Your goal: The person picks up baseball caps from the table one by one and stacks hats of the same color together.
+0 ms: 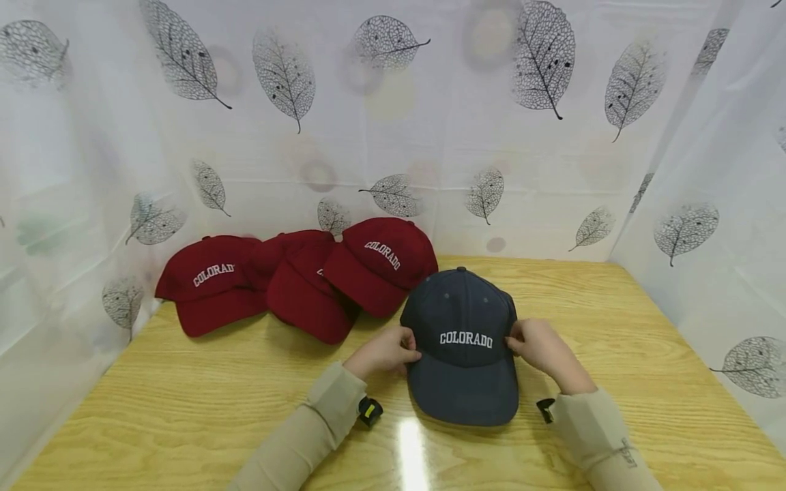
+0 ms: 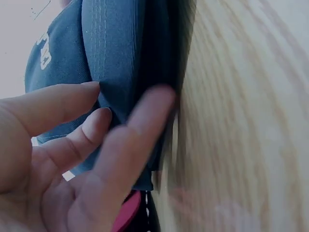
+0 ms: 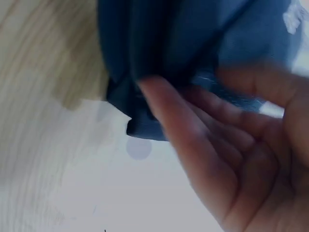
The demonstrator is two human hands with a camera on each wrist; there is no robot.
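Observation:
A navy baseball cap (image 1: pixel 462 341) with white COLORADO lettering sits on the wooden table, brim toward me. My left hand (image 1: pixel 385 351) pinches its left side, thumb and fingertip close together where crown meets brim; in the left wrist view another finger (image 2: pixel 145 116) reaches low along the edge, blurred. On the opposite side, my right hand (image 1: pixel 539 346) holds the cap's right edge between thumb and fingers. The right wrist view shows the right thumb (image 3: pixel 256 82) blurred and a finger (image 3: pixel 169 106) against the lower edge. The cap's back and underside are hidden.
Several dark red COLORADO caps (image 1: pixel 215 283) lie in an overlapping row at the back left, the nearest red cap (image 1: pixel 383 266) beside the navy one. A white leaf-print curtain (image 1: pixel 393 136) hangs behind and along both sides of the wooden table (image 1: pixel 614 327).

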